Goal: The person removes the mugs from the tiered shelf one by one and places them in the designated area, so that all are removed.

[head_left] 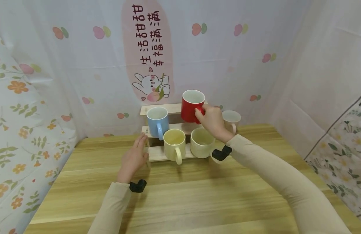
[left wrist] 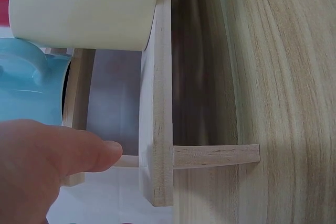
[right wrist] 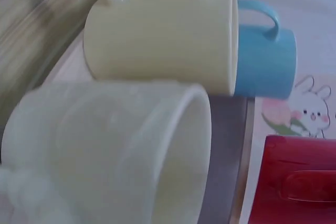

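Observation:
My right hand (head_left: 212,120) grips the handle of a red mug (head_left: 190,109), upright over the right part of the middle shelf; I cannot tell whether its base touches. In the right wrist view the red mug (right wrist: 299,182) shows at the lower right. Fingers extended, my left hand (head_left: 133,161) touches the left end of the wooden rack (head_left: 157,153), its thumb (left wrist: 94,151) beside the frame. A blue mug (head_left: 157,123) sits on the middle shelf near that hand. On the lowest shelf are a yellow mug (head_left: 174,146) and a cream mug (head_left: 201,144).
A pale mug (head_left: 231,118) stands right of the rack, partly behind my right hand. The rack's top shelf (head_left: 171,108) lies behind the blue and red mugs. Wood-grain table (head_left: 180,195) extends in front, and a printed curtain (head_left: 104,71) hangs behind.

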`<state>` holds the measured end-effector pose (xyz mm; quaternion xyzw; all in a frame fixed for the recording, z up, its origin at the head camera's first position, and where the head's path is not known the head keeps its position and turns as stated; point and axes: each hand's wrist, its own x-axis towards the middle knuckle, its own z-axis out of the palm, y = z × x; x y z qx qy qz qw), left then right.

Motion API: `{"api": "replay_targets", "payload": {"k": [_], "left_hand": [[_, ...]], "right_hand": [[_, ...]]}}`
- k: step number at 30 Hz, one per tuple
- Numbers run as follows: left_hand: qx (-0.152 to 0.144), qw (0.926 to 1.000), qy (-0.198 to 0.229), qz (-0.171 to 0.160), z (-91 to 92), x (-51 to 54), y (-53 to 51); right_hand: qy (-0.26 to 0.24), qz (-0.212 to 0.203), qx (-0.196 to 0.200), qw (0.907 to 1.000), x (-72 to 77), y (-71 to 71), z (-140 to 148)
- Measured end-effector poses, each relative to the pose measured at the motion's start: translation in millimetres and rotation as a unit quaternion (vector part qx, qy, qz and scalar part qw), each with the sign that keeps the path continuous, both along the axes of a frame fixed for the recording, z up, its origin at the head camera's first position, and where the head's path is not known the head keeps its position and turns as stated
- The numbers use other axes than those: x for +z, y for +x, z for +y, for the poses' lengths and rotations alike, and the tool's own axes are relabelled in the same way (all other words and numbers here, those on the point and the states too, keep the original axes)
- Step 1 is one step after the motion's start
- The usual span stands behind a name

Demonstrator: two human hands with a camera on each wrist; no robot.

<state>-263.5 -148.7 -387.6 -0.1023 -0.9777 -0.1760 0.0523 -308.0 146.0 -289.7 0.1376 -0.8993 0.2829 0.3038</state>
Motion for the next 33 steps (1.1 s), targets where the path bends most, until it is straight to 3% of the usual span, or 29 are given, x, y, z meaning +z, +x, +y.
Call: {"api": "replay_targets", "payload": {"k": [6,13,19,28,33], "left_hand": [[0.001,1.0000,-0.004,-0.003,-0.3,0.4,0.8],[-0.005,1.0000,-0.003,0.006,0.1,1.2,3.1],[-0.006,0.9999,0.002,0.008,-0.1,2.7,3.3],[0.001,1.0000,-0.001,-0.004,0.2,2.6,2.4],[0.003,1.0000,-0.006,-0.002,0.4,1.5,2.3]], "right_hand": [[-0.029,-0.010,-0.018,0.9994,1.9,-3.3,21.8],[-0.035,0.011,-0.053,0.9979,1.5,-5.4,55.4],[-0.046,-0.014,-0.078,0.9958,0.2,-5.2,85.4],[-0.023,0.029,-0.121,0.9919,-5.0,-9.4,123.8],[-0.013,0.032,-0.137,0.9900,-9.1,-8.8,143.3]]}}
